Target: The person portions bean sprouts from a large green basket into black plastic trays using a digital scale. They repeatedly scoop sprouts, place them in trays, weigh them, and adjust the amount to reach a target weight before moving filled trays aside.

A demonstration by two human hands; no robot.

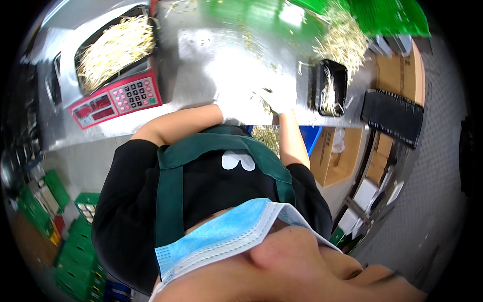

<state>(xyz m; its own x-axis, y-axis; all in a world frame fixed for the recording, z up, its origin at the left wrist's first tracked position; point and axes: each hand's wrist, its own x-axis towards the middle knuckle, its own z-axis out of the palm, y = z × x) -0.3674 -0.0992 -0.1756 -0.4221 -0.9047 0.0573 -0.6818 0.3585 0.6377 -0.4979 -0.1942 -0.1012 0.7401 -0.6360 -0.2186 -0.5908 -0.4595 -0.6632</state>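
Both my hands wear white gloves and are over the front edge of the steel table, washed out by glare. My left hand lies low by the edge, its fingers lost in the brightness. My right hand is beside a small scatter of sprout bits between the hands; whether either hand grips them cannot be made out. Right of my right hand stands a black plastic tray with a few bean sprouts in it. Beyond it lies a loose heap of bean sprouts.
A red weighing scale at left carries a black tray heaped with bean sprouts. A green plastic bag lies far right. A blue bin holding sprout scraps sits below the edge, near a cardboard box. Green crates stand lower left.
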